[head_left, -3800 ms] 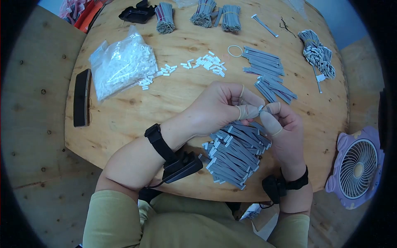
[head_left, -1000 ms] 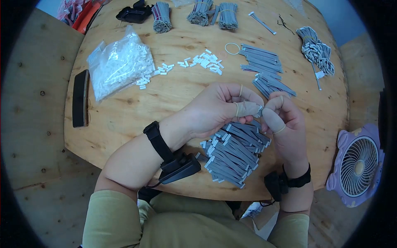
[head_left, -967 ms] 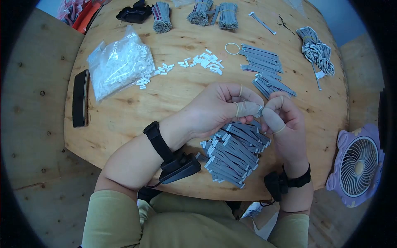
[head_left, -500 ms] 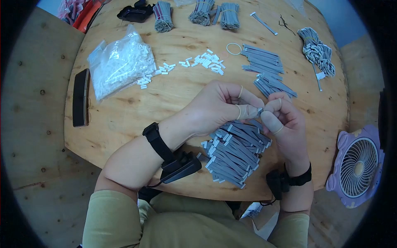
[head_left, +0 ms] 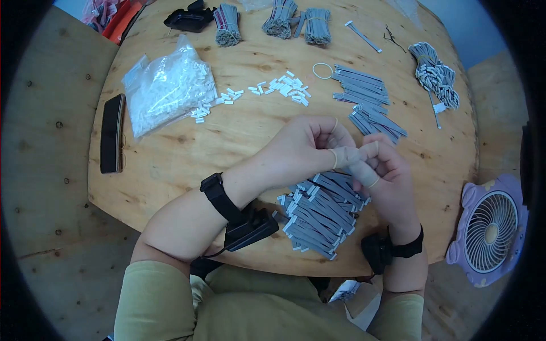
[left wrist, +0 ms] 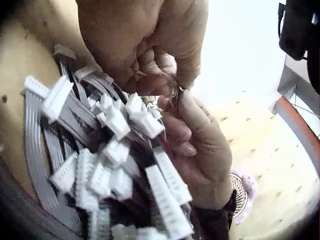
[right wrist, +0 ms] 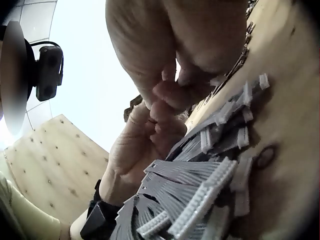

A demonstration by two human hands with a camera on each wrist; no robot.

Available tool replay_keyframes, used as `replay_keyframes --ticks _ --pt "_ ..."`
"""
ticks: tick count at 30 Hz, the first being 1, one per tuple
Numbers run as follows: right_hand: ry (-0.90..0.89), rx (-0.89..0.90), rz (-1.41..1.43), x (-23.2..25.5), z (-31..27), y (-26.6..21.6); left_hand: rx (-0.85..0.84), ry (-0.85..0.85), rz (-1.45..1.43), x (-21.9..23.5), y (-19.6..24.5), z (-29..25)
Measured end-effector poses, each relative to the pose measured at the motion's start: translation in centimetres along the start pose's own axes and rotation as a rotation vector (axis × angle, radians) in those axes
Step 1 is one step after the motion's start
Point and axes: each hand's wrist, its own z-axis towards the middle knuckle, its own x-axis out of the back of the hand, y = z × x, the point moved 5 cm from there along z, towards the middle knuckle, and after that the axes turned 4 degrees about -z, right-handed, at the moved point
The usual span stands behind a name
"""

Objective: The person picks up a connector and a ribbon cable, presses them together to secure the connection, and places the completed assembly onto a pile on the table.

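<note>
My left hand [head_left: 304, 145] and my right hand [head_left: 388, 179] meet fingertip to fingertip over the table, pale finger cots on thumbs and forefingers. Between them they pinch a small piece, mostly covered by the fingers; a sliver of it, a ribbon cable [left wrist: 175, 92], shows in the left wrist view. Just below the hands lies a heap of short grey ribbon cables [head_left: 318, 219] with white connectors [left wrist: 167, 202] on their ends. Beyond the hands are flat grey ribbon cables [head_left: 361, 85] in loose stacks.
Loose white connector housings [head_left: 287, 86] lie mid-table beside a clear bag [head_left: 170, 85] full of them. A phone [head_left: 112, 133] is at the left edge. Tied cable bundles [head_left: 227, 25] stand at the back, another bundle [head_left: 435, 74] at right. A purple fan [head_left: 490, 230] is right of the table.
The right hand has moved slightly left, its thumb now overlapping the left fingertips. The white connector that showed between the fingers earlier is now covered in the head view.
</note>
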Motion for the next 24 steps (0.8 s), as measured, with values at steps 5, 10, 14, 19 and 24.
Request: replay_keyframes --ticks 5,10,14,19,24 --pt "0.094 -0.141 0.06 1.1 0.2 0.4 -0.042 0.189 0.574 1.4 1.0 -0.1" --pt "0.401 0.203 -0.435 3.9 1.2 0.7 -0.06 0.189 0.82 1.4 1.0 -0.4" --pt "0.565 0.332 -0.634 4.3 0.9 -0.9 -0.054 0.087 1.046 0.9 1.1 -0.5" --pt "0.547 0.447 -1.025 4.7 1.7 -0.2 -0.065 0.256 0.875 1.8 1.5 -0.4" --pt "0.529 0.44 -1.036 5.1 1.8 0.3 -0.367 0.652 0.885 5.2 3.3 -0.3"
